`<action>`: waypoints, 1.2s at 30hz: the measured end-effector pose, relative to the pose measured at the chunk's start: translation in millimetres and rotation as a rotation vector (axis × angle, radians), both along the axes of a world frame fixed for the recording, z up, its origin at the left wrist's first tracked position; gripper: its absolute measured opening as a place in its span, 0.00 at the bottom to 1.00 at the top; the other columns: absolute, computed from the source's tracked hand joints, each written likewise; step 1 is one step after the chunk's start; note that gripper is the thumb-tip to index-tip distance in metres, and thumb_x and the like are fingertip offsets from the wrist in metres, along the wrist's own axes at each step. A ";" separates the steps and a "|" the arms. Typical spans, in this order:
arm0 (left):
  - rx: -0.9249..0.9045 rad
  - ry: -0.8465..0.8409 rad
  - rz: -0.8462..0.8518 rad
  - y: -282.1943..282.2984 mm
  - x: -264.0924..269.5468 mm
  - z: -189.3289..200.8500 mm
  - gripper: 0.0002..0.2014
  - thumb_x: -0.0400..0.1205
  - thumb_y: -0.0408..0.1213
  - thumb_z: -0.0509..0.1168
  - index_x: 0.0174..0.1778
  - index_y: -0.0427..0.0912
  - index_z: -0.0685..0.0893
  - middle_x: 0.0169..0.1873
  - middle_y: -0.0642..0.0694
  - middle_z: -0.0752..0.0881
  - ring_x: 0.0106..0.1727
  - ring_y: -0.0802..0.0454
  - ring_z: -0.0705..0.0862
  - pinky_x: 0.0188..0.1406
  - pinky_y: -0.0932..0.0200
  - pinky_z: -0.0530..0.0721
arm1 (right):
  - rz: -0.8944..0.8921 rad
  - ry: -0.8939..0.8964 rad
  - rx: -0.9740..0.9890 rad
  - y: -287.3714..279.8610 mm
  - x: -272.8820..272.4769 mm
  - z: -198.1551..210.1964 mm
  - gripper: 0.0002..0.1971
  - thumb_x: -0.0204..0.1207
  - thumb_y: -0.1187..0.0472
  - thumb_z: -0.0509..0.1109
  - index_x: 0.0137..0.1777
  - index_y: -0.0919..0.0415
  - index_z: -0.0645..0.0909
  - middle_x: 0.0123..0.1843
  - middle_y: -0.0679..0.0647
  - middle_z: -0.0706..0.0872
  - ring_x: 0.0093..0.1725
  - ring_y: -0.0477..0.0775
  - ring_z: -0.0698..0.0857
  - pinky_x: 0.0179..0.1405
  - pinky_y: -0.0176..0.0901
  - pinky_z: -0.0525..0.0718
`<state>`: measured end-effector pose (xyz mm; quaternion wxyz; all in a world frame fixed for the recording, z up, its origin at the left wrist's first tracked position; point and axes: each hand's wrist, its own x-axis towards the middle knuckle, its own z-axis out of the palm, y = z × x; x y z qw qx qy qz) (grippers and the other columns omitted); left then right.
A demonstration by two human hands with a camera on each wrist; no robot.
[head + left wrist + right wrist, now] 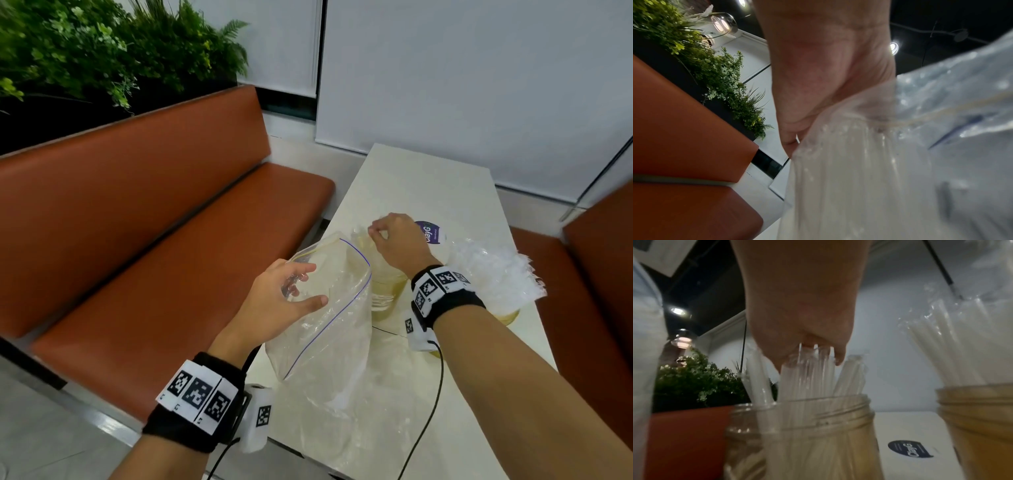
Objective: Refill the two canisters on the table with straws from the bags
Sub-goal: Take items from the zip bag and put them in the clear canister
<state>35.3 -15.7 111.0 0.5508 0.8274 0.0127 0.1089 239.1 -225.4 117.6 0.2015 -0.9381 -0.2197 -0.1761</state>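
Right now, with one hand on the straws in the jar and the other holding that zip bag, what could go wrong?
1. The right hand pinches the tops of the straws in the near canister; lifting could drag them back out or tip it.
2. The zip bag, gripped by the left hand, hangs beside that canister and might knock it.
3. The second canister stands close; a sweeping forearm might hit it.
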 end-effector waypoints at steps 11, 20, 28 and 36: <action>-0.155 0.023 -0.076 -7.0 4.6 3.8 0.31 0.79 0.25 0.51 0.74 0.50 0.82 0.73 0.57 0.82 0.73 0.49 0.82 0.73 0.47 0.79 | 0.514 0.170 0.006 48.1 -99.6 96.6 0.08 0.73 0.59 0.75 0.32 0.55 0.89 0.29 0.44 0.88 0.28 0.41 0.83 0.35 0.33 0.81; -0.375 0.061 -0.068 -9.5 0.8 7.3 0.33 0.85 0.19 0.48 0.60 0.62 0.87 0.70 0.50 0.85 0.65 0.43 0.84 0.56 0.51 0.86 | 0.555 0.714 -0.639 71.3 -131.5 37.9 0.26 0.67 0.50 0.82 0.66 0.48 0.81 0.57 0.47 0.84 0.56 0.51 0.83 0.64 0.51 0.84; -0.423 0.087 -0.043 -8.8 -4.1 9.2 0.31 0.79 0.26 0.50 0.61 0.63 0.87 0.66 0.61 0.87 0.70 0.56 0.82 0.64 0.57 0.83 | 0.602 0.518 -0.756 73.6 -150.2 26.2 0.29 0.72 0.54 0.79 0.73 0.44 0.76 0.60 0.50 0.85 0.54 0.56 0.83 0.55 0.50 0.84; -0.438 0.062 -0.055 -5.0 -6.4 7.7 0.27 0.89 0.22 0.48 0.66 0.54 0.86 0.71 0.54 0.84 0.71 0.57 0.82 0.61 0.66 0.85 | 0.581 0.427 -0.521 68.1 -141.6 21.9 0.20 0.80 0.53 0.72 0.71 0.53 0.78 0.61 0.55 0.87 0.55 0.57 0.86 0.54 0.49 0.82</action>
